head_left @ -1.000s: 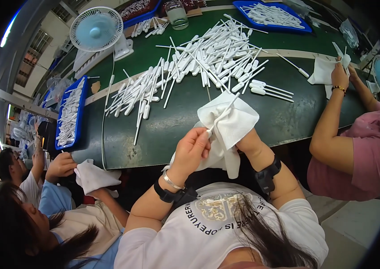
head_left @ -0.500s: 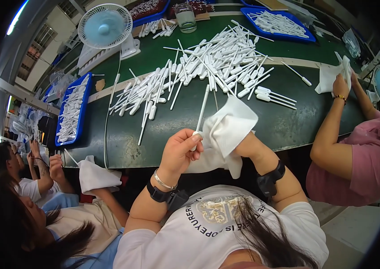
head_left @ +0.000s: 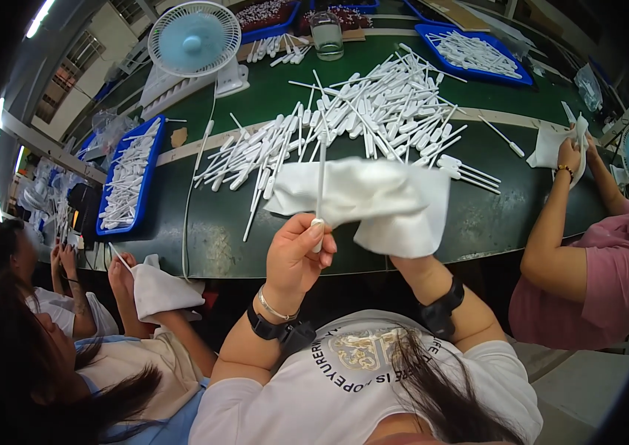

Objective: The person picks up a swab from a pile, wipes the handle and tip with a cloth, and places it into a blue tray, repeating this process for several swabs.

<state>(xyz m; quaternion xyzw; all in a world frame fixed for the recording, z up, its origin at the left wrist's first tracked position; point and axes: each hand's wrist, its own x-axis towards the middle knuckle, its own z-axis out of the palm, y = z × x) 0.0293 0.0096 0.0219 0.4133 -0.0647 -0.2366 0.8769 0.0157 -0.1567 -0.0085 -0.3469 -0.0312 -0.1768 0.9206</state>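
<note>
My left hand (head_left: 296, 248) is closed around the thick rounded end of a white plastic stick (head_left: 322, 167), whose thin shaft points up and away over the table edge. My right hand (head_left: 412, 265) is mostly covered by a white cloth (head_left: 407, 215) that it carries; its fingers are hidden under the fabric. The cloth reaches left behind the shaft, and I cannot tell whether the two touch. Beyond both hands lies a big loose pile of similar white sticks (head_left: 381, 104) with thick rounded ends.
The green table (head_left: 218, 245) bears a blue tray of sticks (head_left: 161, 133) at left, another blue tray (head_left: 526, 74) at far right, a fan (head_left: 192, 44) and a glass jar (head_left: 327, 38). Co-workers sit on both sides; one at right holds a cloth (head_left: 546, 144).
The cloth has swung up and spread out leftward behind the stick, over the table. My left hand keeps its hold on the stick. The left co-worker's hand has come down to their cloth.
</note>
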